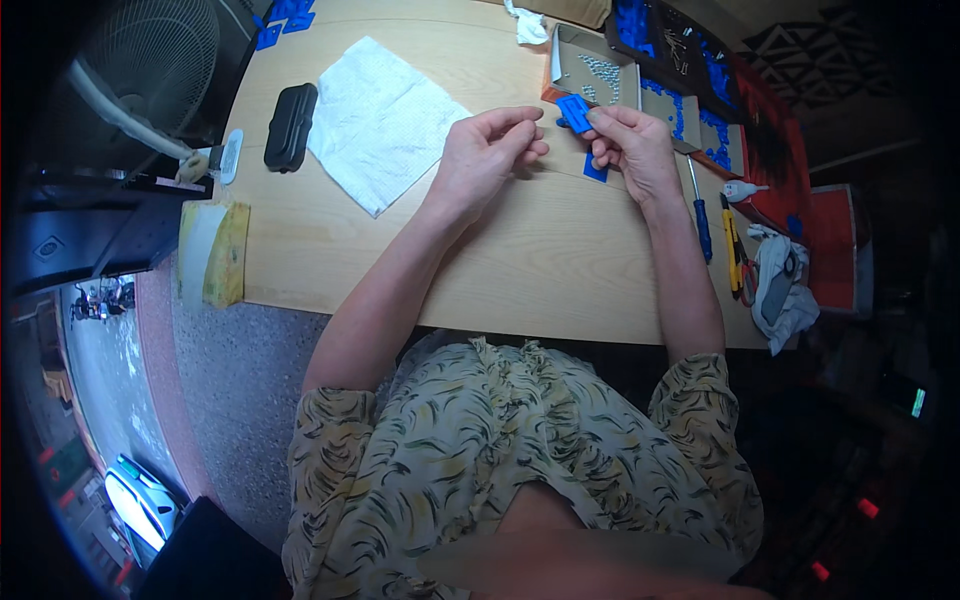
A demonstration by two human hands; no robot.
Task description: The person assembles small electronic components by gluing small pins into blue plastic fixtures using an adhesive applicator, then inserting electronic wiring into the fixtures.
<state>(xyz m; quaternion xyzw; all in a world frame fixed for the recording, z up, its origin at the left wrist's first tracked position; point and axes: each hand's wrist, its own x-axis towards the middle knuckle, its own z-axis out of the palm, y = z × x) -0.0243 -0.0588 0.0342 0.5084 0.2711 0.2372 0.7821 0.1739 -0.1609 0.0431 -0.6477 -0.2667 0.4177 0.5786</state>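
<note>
Over the wooden table, my right hand (642, 152) pinches a small flat blue plastic piece (574, 114) between thumb and fingers, in front of the cardboard boxes. Another blue piece (596, 168) lies on the table just below that hand. My left hand (490, 150) is held a short way to the left, its thumb and fingers drawn together in a pinch. Whatever is between those fingertips, if anything, is too small to make out. A white cloth (380, 130) lies spread flat to the left of it.
Boxes hold small metal parts (602, 75) and small blue parts (715, 135) at the back right. A screwdriver (702, 225), yellow cutter (733, 240), glue bottle (740, 190) and rag (785, 300) line the right side. A black case (291, 127) and a fan (150, 65) are left.
</note>
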